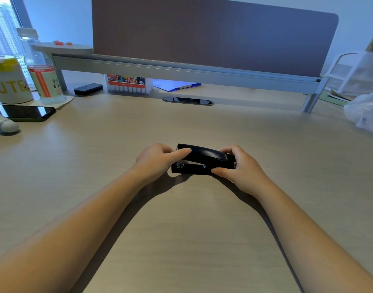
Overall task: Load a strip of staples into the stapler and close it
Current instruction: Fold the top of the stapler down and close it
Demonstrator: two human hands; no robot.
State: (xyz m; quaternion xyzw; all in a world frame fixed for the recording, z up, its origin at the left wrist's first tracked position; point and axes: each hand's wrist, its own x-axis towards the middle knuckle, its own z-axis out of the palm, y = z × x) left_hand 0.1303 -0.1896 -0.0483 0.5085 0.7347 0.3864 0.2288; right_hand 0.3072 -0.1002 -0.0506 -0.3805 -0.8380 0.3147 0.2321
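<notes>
The stapler [204,160] is glossy black, the tabletop [181,229] has a pale wood grain, the phone [26,112] is black, and the folder [178,85] is blue.

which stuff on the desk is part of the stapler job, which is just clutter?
Job: stapler, left hand on its front end, right hand gripping its rear end. No staple strip visible.

Clutter: phone, water bottle, cup, marker box, blue folder, plastic bag.

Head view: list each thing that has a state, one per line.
Stapler: on the desk, top arm down, gripped at both ends.
Left hand: fingers on the stapler's front end.
Right hand: closed around the stapler's rear end.
Phone: flat, screen dark.
Water bottle: upright, capped.
Marker box: closed, under the shelf.
</notes>
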